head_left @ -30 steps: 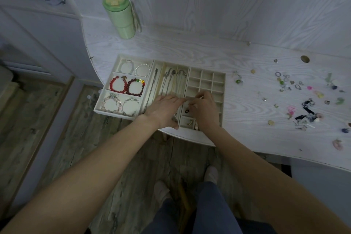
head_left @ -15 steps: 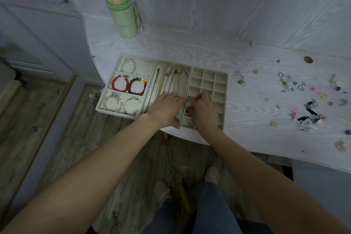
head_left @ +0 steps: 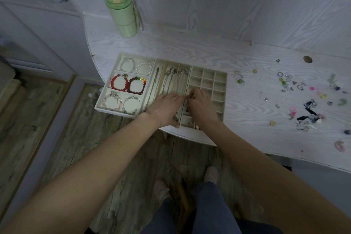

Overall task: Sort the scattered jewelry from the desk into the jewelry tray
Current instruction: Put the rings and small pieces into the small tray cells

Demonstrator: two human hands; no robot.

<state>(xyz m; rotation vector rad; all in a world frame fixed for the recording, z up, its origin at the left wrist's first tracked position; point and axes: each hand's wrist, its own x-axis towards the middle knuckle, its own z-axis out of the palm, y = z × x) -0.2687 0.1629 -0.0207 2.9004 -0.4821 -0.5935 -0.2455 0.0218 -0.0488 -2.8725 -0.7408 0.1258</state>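
1. Cream-coloured, the jewelry tray (head_left: 220, 76) lies on the white wood-grain desk (head_left: 190, 51), its left end overhanging the desk's curved edge.
2. The left hand (head_left: 164, 109) rests palm down over the tray's long necklace slots, fingers stretched flat and loosely together toward the right; its fingertips (head_left: 183, 98) meet those of the other hand at the divider. It grips nothing that can be seen.
3. The right hand (head_left: 202, 107) is curled over the near small square compartments, its fingers (head_left: 192, 92) pinched together at the tips. Whether they hold a small piece cannot be told.
4. Just beyond the left fingers, thin necklaces (head_left: 171, 80) lie lengthwise in the slots.
5. Left of the left hand, well apart from the fingers, bead bracelets fill the wide compartments: a red bracelet (head_left: 119, 82) beside a dark red one, pale ones above and below.
6. Beyond and right of the right fingers, the small squares look bare.
7. Far right of the right hand, the scattered jewelry (head_left: 303, 99) is spread across the desk: rings, beads, small coloured bits.
8. A green bottle (head_left: 122, 14) stands upright far beyond the left fingers.
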